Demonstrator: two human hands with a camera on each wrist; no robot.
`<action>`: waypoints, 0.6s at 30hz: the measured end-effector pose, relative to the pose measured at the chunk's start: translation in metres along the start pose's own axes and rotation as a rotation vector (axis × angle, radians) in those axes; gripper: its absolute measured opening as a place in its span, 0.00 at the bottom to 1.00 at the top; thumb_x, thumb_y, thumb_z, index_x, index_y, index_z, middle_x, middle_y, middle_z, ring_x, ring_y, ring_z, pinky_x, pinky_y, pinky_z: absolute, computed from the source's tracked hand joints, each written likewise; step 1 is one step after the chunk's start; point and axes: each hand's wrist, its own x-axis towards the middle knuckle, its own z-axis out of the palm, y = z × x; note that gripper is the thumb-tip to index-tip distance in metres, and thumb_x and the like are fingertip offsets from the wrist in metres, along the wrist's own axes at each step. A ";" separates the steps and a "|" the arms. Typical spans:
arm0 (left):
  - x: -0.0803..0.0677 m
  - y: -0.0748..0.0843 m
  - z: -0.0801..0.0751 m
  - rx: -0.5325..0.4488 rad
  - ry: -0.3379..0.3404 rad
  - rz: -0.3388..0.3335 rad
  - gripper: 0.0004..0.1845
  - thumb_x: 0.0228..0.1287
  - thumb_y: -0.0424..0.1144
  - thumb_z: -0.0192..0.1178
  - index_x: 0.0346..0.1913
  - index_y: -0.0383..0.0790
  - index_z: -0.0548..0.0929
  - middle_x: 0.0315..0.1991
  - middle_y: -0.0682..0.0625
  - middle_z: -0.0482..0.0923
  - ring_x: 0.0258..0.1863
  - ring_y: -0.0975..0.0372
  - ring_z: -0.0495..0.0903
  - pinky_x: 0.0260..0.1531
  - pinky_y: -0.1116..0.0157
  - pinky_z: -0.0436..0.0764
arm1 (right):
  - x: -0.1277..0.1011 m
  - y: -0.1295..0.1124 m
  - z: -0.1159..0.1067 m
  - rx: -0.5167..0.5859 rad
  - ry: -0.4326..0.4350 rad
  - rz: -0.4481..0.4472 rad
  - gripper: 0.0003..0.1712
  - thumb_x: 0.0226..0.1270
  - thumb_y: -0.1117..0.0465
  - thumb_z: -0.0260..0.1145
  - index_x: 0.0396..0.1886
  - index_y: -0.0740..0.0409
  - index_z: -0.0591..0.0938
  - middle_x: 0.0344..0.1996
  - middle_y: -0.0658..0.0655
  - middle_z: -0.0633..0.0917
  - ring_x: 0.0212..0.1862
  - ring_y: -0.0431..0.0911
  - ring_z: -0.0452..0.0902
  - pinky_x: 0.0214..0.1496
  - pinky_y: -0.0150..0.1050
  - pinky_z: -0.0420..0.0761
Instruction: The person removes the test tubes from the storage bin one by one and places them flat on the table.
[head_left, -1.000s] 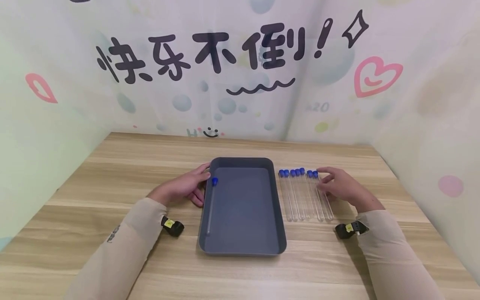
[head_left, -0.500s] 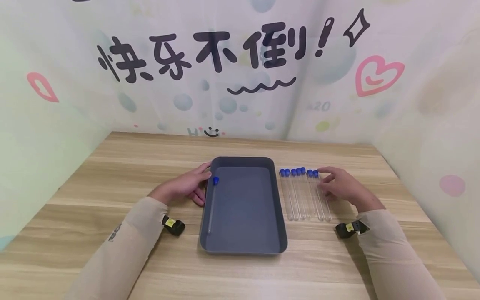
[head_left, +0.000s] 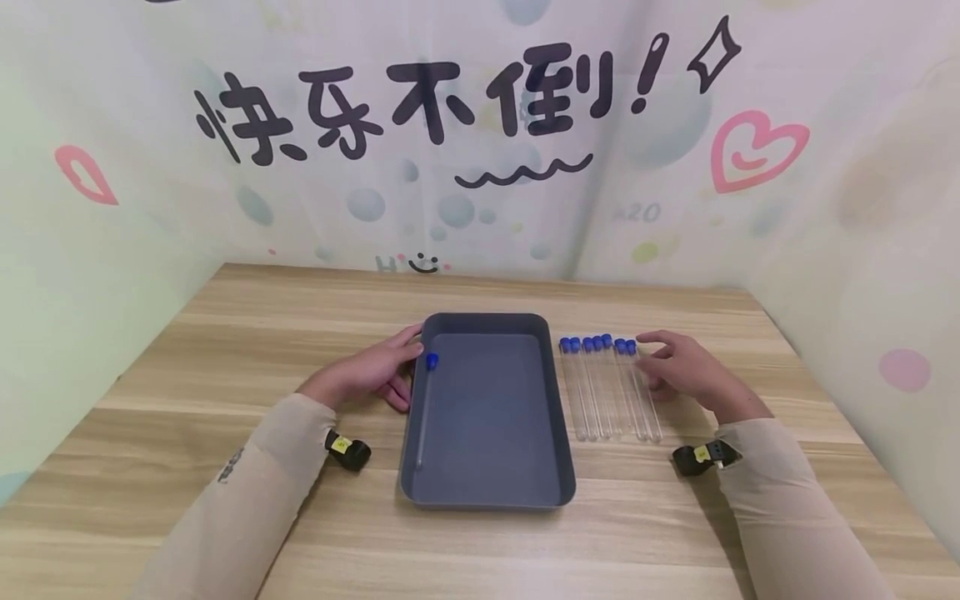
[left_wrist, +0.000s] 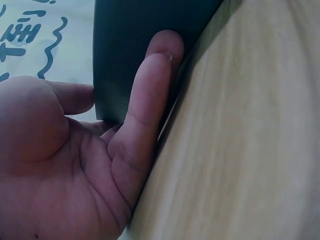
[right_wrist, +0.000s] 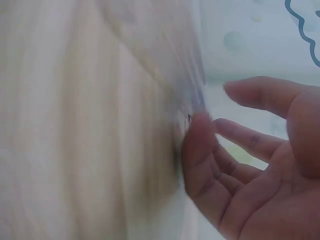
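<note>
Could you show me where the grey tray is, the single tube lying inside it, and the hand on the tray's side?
grey tray (head_left: 487,502), head view, on its near rim.
single tube (head_left: 422,412), head view, midway along its clear body.
left hand (head_left: 367,375), head view, on the back of the hand.

A light wooden table (head_left: 300,333) with pale grain running side to side fills the lower part of the head view. Soft printed backdrop walls (head_left: 112,250) in pastel green and white enclose it on three sides, carrying bubbles, pink hearts (head_left: 753,150), a small smiley and large black Chinese lettering (head_left: 420,108). The light is even and bright.
</note>
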 end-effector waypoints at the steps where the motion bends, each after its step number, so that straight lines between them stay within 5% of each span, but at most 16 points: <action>1: 0.000 0.000 0.000 0.000 -0.001 0.003 0.29 0.83 0.51 0.34 0.80 0.68 0.41 0.70 0.34 0.59 0.32 0.52 0.84 0.34 0.56 0.89 | 0.000 -0.001 0.000 0.003 0.011 -0.002 0.35 0.75 0.60 0.59 0.75 0.67 0.60 0.45 0.68 0.82 0.34 0.45 0.81 0.39 0.39 0.87; 18: 0.002 0.001 -0.003 0.012 -0.011 0.010 0.29 0.83 0.51 0.33 0.80 0.69 0.41 0.69 0.33 0.60 0.32 0.52 0.84 0.34 0.57 0.89 | -0.016 -0.042 0.007 0.074 0.117 -0.113 0.28 0.77 0.58 0.57 0.72 0.61 0.68 0.54 0.72 0.76 0.33 0.44 0.77 0.37 0.37 0.87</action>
